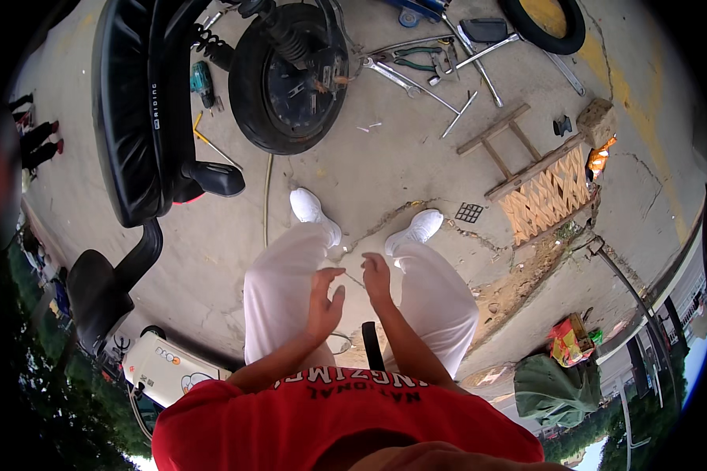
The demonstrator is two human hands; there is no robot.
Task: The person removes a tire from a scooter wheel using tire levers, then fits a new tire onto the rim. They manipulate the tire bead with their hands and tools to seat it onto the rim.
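Note:
My left hand (327, 304) is over my lap, its thumb and fingers apart and nothing visible in it. Beside it, my right hand (376, 278) has loosely bent fingers, with no object showing in them. The hands do not touch; a thin line shows between them, and I cannot tell whether it is a wire or a floor crack. Ahead of my white shoes stands a black scooter wheel (247, 102) with a coil-spring shock absorber (291, 43). The scooter's black seat (130, 118) is at the left.
A green cordless drill (203, 82) and a yellow-handled tool (204, 140) lie beside the wheel. Wrenches (393, 76), pliers (418, 52) and a loose tire (554, 27) lie farther off. At the right are a wooden folding stool (546, 188), a small black grid (469, 213) and a green cover (556, 390).

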